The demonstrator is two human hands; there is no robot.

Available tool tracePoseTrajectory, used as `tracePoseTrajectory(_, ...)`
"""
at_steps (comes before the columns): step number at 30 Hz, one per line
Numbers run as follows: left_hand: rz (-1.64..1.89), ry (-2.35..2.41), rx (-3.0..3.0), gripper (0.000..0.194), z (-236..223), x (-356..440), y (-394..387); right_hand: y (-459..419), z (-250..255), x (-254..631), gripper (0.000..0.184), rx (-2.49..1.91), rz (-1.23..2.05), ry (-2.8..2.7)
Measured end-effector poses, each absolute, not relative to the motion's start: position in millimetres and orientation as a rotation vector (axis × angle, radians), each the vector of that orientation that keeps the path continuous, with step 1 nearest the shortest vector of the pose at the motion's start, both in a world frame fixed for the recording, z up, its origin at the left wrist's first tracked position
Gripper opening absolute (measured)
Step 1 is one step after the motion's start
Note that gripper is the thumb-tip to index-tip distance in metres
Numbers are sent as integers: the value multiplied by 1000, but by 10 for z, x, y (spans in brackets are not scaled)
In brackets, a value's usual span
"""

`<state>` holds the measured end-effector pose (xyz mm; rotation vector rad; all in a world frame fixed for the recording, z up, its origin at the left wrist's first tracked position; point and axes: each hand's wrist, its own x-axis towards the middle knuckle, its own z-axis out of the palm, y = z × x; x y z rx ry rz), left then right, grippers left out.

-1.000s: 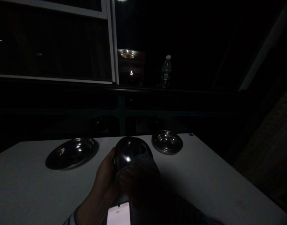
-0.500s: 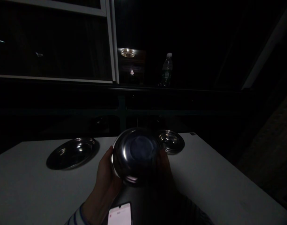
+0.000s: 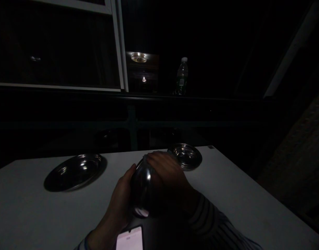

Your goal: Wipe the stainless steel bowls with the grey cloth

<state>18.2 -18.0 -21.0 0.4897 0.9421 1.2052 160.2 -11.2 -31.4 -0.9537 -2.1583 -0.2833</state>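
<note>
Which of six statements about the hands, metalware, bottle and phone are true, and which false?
1. The left hand grips the bowl, the right hand lying over it. True.
2. The dish is left of the stack on the table. True.
3. The bowl lies in the dish. False: it is held.
4. The bottle stands upright. True.
5. The bottle is uncapped. False: a white cap is on.
6. No screen is lit. False: the phone glows.
</note>
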Motion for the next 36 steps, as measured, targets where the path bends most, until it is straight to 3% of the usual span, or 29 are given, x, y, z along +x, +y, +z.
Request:
tracePoseTrajectory(7, 1180, 872, 394, 43, -80, 139, -209, -199, -369, 1308, 36, -765, -491, -2267)
tracePoseTrajectory(13, 1228, 868, 440, 33, -60, 97, -186, 48, -520, 1667, 45, -1108, -185, -1931)
tracePoseTrajectory(19, 1319, 886, 364, 29, -75, 139, -141, -196, -881, 1304, 49, -970, -654, -1918)
tracePoseTrajectory(21, 1323, 879, 367, 29, -85, 162, -143, -180, -738, 1290, 49, -900, -618, -2140)
tracePoseTrajectory(26, 1339, 902, 368, 30, -90, 157, -157, 59, -626, 1559, 50, -1187, -302, -2027)
tracePoseTrajectory(31, 1424, 907, 343, 31, -79, 145, -132, -120, -1014, 1403, 50, -1032, -580, -1892)
tracePoseTrajectory(36, 1389, 916, 360, 31, -100, 167, -109, -147, -668, 1360, 51, -934, -462, -2180)
